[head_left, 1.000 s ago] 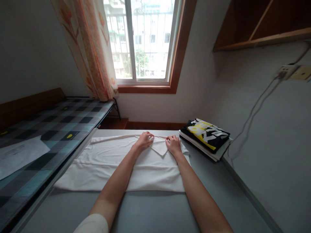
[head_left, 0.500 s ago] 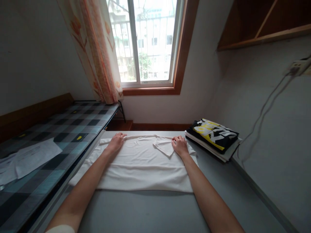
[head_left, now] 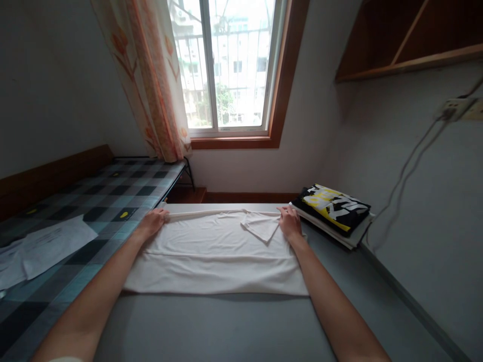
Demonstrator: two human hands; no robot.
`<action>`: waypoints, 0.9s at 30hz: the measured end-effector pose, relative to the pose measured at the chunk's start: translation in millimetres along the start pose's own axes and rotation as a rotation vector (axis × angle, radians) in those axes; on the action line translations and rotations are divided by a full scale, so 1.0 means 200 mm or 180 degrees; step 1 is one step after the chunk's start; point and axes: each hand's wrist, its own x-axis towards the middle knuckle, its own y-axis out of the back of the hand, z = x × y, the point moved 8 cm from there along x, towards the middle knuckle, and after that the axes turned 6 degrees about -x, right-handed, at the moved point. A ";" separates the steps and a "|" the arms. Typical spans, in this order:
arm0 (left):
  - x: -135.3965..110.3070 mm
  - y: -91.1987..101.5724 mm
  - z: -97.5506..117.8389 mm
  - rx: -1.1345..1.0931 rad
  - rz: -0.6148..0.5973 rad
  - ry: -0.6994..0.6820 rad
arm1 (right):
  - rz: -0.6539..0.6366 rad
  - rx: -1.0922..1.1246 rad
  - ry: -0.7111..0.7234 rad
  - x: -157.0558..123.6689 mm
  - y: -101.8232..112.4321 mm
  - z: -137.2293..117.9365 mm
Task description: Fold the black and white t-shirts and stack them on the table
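Observation:
A white garment [head_left: 215,256] lies flat across the grey table [head_left: 226,327], folded into a long band with a small sleeve flap turned in near its far right. My left hand [head_left: 153,223] rests on the garment's far left corner, its fingers closed on the edge. At the far right corner my right hand [head_left: 290,224] pinches the cloth, just beside a stack of folded clothes [head_left: 334,213] topped by a black, yellow and white printed shirt.
A bed with a checked blue cover [head_left: 75,216] runs along the table's left side, with white paper sheets [head_left: 41,249] on it. Beyond are a window [head_left: 226,65], a patterned curtain [head_left: 147,75], a wooden shelf [head_left: 407,40] and a wall socket with cables [head_left: 455,108].
My left hand slid from the garment's middle out to its far left corner. My right hand shifted right to the far right corner.

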 end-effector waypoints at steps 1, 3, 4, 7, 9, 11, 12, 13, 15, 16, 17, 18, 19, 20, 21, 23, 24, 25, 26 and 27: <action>0.00 0.00 0.01 0.0024 -0.0020 -0.0054 | -0.0104 -0.0087 -0.0019 0.01 0.01 0.02; 0.01 0.00 0.04 0.0068 -0.0125 -0.0201 | -0.0445 -0.0269 -0.0035 0.03 0.01 0.04; 0.01 0.00 0.05 0.0085 -0.0180 -0.0249 | -0.0651 -0.0359 -0.0016 0.04 0.01 0.04; 0.02 0.01 0.07 0.0148 -0.0258 -0.0215 | -0.1095 -0.0537 0.0068 0.07 0.01 0.04; 0.03 0.03 0.07 0.0224 -0.0243 -0.0101 | -0.1210 -0.0554 0.0093 0.10 0.02 0.03; 0.05 0.05 0.05 0.0262 -0.0188 0.0056 | -0.1261 -0.0557 0.0073 0.13 0.02 0.03; 0.06 0.07 0.03 0.0249 -0.0138 0.0147 | -0.1275 -0.0559 0.0059 0.14 0.03 0.02; 0.07 0.09 0.02 0.0214 -0.0073 0.0236 | -0.1269 -0.0557 0.0045 0.15 0.03 0.02; 0.08 0.12 -0.02 0.0102 0.0067 0.0400 | -0.1198 -0.0533 0.0028 0.17 0.06 0.01; 0.09 0.14 -0.05 0.0032 0.0128 0.0476 | -0.1148 -0.0507 0.0032 0.18 0.09 0.01; 0.08 0.17 -0.07 -0.0049 0.0194 0.0549 | -0.1098 -0.0477 0.0046 0.19 0.12 0.01; 0.06 0.19 -0.09 -0.0145 0.0276 0.0603 | -0.1054 -0.0448 0.0071 0.18 0.15 0.01; 0.04 0.21 -0.11 -0.0261 0.0370 0.0619 | -0.1001 -0.0394 0.0129 0.17 0.19 0.02; 0.00 0.23 -0.12 -0.0390 0.0472 0.0590 | -0.0927 -0.0301 0.0232 0.14 0.23 0.03; -0.05 0.24 -0.13 -0.0526 0.0577 0.0513 | -0.0830 -0.0167 0.0369 0.10 0.28 0.03; -0.18 0.25 -0.13 -0.0781 0.0724 0.0293 | -0.0626 0.0167 0.0669 -0.03 0.35 0.07; -0.25 0.25 -0.13 -0.0874 0.0758 0.0206 | -0.0553 0.0316 0.0795 -0.11 0.37 0.09; -0.33 0.23 -0.14 -0.0935 0.0779 0.0164 | -0.0526 0.0409 0.0864 -0.20 0.38 0.12; -0.40 0.22 -0.14 -0.0963 0.0800 0.0164 | -0.0545 0.0438 0.0873 -0.28 0.38 0.14; -0.47 0.20 -0.14 -0.0967 0.0809 0.0193 | -0.0585 0.0434 0.0840 -0.36 0.36 0.17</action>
